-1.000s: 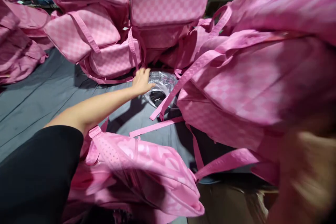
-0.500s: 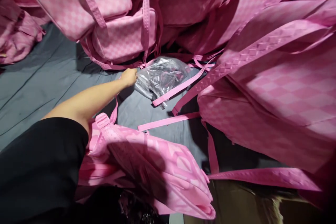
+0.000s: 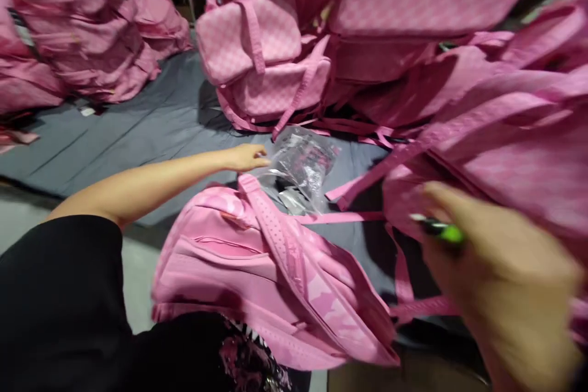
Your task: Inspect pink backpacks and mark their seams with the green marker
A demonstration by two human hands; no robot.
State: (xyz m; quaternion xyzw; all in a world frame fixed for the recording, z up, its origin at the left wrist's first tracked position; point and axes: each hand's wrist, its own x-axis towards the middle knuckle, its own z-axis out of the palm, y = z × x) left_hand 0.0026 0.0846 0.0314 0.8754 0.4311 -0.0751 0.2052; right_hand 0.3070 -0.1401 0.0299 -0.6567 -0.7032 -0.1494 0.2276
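Observation:
My left hand (image 3: 250, 157) reaches out and pinches the near left edge of a clear plastic bag (image 3: 305, 162). Dark and pink small items show through the bag, too unclear to name. Blurred at the right, my right hand (image 3: 500, 275) is closed around a slim black and bright-green pen-like tool (image 3: 443, 231) with a pale tip. Close to my body lies a pink camouflage backpack (image 3: 220, 282) on its side, its strap across the top. Both hands are apart from the backpack's body.
Pink checkered backpacks (image 3: 280, 89) are stacked beyond the bag, and a large one (image 3: 519, 153) stands at the right with loose straps. More pink bags (image 3: 92, 30) are piled at the far left. Dark grey cloth (image 3: 151, 116) covers the table.
My right hand has come into view with the tool. The view has lifted and shifted left. The clear bag is still at my left hand, and the near backpack shows more of its zipped side.

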